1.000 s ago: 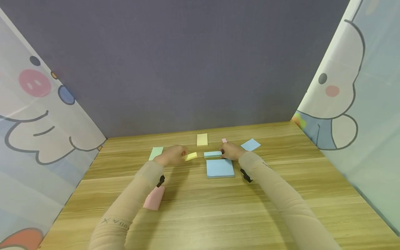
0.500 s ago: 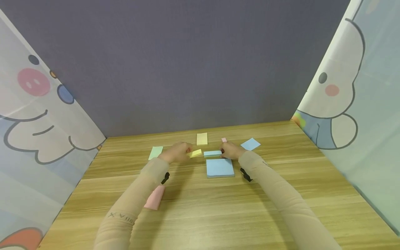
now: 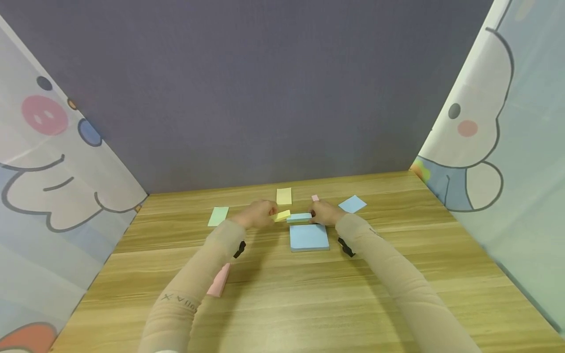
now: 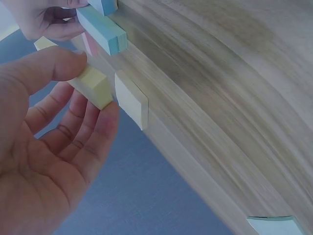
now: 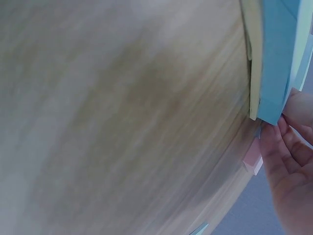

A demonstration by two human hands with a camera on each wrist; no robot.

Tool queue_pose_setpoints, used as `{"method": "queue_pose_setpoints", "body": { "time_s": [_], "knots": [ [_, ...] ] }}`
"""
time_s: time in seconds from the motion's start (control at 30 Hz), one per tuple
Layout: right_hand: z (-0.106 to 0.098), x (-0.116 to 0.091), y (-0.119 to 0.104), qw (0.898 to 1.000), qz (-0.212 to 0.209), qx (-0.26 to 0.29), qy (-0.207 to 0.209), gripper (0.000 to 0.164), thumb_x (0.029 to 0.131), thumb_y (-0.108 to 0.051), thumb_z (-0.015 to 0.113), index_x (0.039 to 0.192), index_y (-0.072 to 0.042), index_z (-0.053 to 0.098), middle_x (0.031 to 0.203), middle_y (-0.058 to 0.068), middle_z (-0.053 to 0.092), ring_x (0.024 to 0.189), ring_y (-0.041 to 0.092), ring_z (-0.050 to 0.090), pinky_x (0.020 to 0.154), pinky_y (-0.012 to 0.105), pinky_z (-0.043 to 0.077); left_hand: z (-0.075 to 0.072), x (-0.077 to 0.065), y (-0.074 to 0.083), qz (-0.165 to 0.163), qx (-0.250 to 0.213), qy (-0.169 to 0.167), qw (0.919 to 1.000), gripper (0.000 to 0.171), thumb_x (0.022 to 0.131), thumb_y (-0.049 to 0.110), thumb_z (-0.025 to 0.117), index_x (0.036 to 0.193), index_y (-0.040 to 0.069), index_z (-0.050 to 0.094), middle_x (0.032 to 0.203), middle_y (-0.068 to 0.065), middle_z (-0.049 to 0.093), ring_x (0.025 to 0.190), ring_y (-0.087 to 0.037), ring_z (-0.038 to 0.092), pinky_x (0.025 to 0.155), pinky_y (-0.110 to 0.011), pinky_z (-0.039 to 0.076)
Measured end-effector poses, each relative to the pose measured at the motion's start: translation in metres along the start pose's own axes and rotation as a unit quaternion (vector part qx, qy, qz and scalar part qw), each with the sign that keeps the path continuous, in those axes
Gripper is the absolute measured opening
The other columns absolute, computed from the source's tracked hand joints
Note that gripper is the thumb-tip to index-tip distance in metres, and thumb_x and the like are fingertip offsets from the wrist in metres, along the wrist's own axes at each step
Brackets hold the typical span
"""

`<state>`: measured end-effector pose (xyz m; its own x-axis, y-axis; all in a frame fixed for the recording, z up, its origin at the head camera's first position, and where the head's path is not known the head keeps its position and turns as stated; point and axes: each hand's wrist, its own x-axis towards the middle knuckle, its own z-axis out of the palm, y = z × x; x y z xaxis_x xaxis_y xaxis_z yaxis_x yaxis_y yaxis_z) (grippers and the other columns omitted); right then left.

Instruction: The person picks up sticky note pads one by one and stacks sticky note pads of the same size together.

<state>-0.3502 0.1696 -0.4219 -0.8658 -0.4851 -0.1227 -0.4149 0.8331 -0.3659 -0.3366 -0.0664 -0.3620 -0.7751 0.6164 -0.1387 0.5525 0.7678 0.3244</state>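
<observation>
My left hand (image 3: 256, 214) pinches a yellow sticky-note pad (image 3: 282, 215) between thumb and fingertips; the left wrist view shows this narrow yellow block (image 4: 95, 87) off the table. Just to its right, my right hand (image 3: 324, 214) pinches one end of a narrow light-blue sticky-note pad (image 3: 299, 217). The two held pads are close together in the head view. In the right wrist view my right thumb and fingers grip the end of the blue block (image 5: 278, 63). A larger blue pad (image 3: 309, 238) lies flat on the near side of them.
On the wooden table (image 3: 335, 304) lie a pale yellow pad (image 3: 284, 196) behind, a small pink pad (image 3: 315, 198), a turned blue pad (image 3: 352, 204) at right, a green pad (image 3: 218, 216) at left and a pink pad (image 3: 219, 282), partly behind my left forearm. A dark panel (image 3: 273, 98) stands at the back.
My left hand has moved right with the yellow pad, bringing it up close to the light-blue pad. My right hand has stayed in place, still holding its pad.
</observation>
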Motion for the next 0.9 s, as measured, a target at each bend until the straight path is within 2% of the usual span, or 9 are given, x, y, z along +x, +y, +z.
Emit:
{"method": "queue_pose_setpoints", "body": {
  "time_s": [0.27, 0.6, 0.9],
  "knots": [
    [0.000, 0.001, -0.001, 1.000, 0.000, -0.003, 0.005, 0.010, 0.083, -0.018, 0.066, 0.081, -0.008, 0.063, 0.072, 0.000, 0.052, 0.064, 0.012, 0.044, 0.060, 0.024, 0.038, 0.001, 0.009, 0.001, -0.006, 0.008, 0.003, 0.9999, 0.029, 0.077, 0.002, 0.062, 0.105, 0.003, 0.059, 0.099, -0.009, 0.061, 0.092, -0.022, 0.057, 0.082, -0.033, 0.047],
    [0.001, 0.001, -0.002, 1.000, -0.004, -0.004, 0.007, 0.013, 0.082, -0.017, 0.066, 0.073, -0.009, 0.060, 0.066, -0.001, 0.050, 0.059, 0.011, 0.040, 0.055, 0.023, 0.034, 0.004, 0.016, 0.004, -0.012, 0.003, -0.005, 0.9999, 0.028, 0.079, 0.005, 0.065, 0.106, 0.005, 0.058, 0.100, -0.007, 0.060, 0.093, -0.020, 0.054, 0.082, -0.033, 0.046],
    [0.000, 0.000, -0.003, 1.000, -0.003, 0.001, 0.005, 0.011, 0.082, -0.016, 0.066, 0.076, -0.008, 0.062, 0.067, -0.001, 0.052, 0.059, 0.011, 0.041, 0.055, 0.022, 0.034, 0.006, 0.023, 0.008, -0.006, 0.012, 0.003, 0.9999, 0.028, 0.079, 0.006, 0.066, 0.106, 0.004, 0.059, 0.100, -0.008, 0.061, 0.094, -0.022, 0.056, 0.083, -0.033, 0.046]
  ]
}}
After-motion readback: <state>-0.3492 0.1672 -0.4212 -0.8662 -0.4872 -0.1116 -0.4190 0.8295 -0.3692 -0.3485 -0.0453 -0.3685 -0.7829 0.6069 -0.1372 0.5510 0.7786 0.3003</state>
